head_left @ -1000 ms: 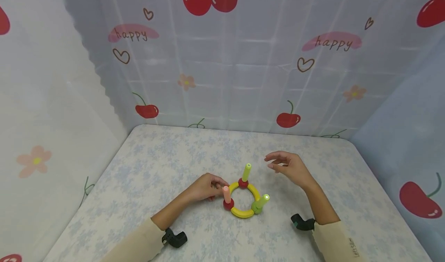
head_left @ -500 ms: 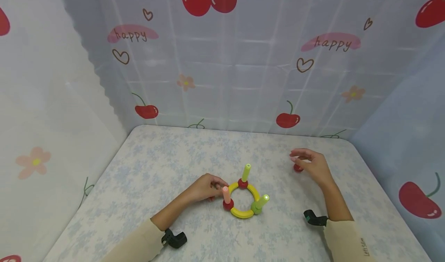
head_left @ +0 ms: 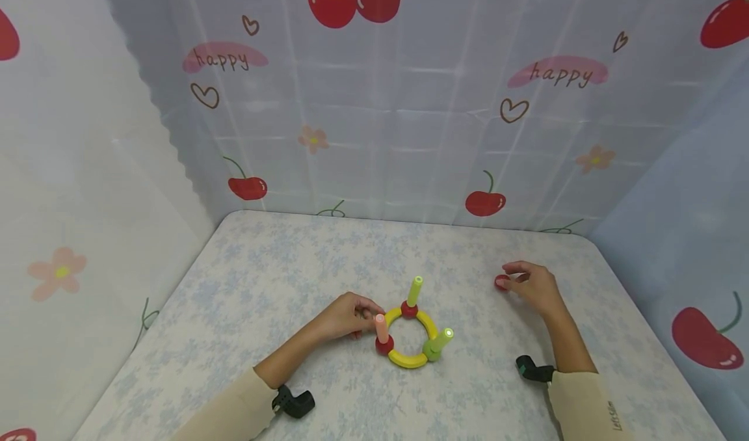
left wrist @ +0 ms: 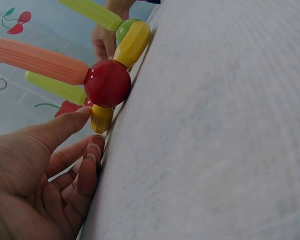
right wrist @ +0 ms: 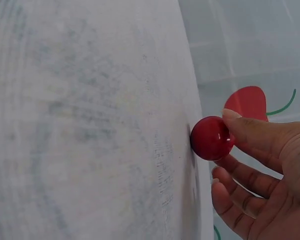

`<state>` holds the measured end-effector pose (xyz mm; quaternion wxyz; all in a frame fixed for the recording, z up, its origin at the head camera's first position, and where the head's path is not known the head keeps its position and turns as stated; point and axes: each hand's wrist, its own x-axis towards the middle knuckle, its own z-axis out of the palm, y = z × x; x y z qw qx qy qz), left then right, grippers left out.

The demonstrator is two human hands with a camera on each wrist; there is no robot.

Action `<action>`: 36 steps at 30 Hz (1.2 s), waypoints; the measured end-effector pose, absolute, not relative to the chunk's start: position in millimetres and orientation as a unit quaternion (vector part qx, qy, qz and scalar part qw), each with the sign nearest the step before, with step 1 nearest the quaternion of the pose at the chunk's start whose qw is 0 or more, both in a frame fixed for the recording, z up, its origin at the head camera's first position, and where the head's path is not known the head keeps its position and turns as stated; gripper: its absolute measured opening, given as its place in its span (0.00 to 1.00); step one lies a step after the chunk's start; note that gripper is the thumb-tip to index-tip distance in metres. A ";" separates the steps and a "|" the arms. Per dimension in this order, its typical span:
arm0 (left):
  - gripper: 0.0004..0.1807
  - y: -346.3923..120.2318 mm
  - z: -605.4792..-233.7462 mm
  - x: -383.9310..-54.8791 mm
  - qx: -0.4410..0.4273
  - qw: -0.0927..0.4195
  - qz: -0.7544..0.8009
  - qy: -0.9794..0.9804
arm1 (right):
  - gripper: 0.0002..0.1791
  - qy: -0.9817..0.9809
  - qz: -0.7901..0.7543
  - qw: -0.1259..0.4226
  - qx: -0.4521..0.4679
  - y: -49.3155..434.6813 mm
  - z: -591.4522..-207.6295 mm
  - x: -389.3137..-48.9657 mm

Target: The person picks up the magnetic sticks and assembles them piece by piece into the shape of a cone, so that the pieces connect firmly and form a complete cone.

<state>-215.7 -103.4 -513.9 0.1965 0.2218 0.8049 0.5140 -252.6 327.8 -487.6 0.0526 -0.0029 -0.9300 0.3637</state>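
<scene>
A ring of yellow curved rods [head_left: 407, 359] lies on the table, joined by two red balls [head_left: 383, 345] and a green ball [head_left: 432, 350]. From the balls rise an orange stick [head_left: 381, 328] and two lime-green sticks [head_left: 415, 291]. At the ring's left side my left hand [head_left: 345, 315] pinches a yellow curved rod [left wrist: 101, 119] between thumb and fingertips, close under the red ball in the left wrist view. Farther back on the right, my right hand [head_left: 535, 290] holds a loose red ball [right wrist: 212, 138] between thumb and index finger, at the tabletop.
The pale, blue-patterned table [head_left: 281, 252] reaches back to a curtain [head_left: 409, 135] printed with cherries and hearts. More curtain hangs at both sides. A black wrist camera [head_left: 294, 402] sits on the left wrist, another [head_left: 534, 369] on the right.
My right hand has moved right, away from the ring, to the loose red ball and has taken hold of it. My left hand and the ring have stayed in place.
</scene>
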 end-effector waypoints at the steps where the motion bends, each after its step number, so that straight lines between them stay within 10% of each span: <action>1: 0.13 -103.4 -514.0 -215.6 0.222 0.197 0.515 0.804 | 0.23 -0.929 0.367 0.048 -0.004 327.7 -488.2 -252.3; 36: 0.13 -103.7 -515.6 -216.6 0.219 0.195 0.510 0.809 | 0.24 -0.907 0.406 0.033 0.107 259.1 -447.0 -238.6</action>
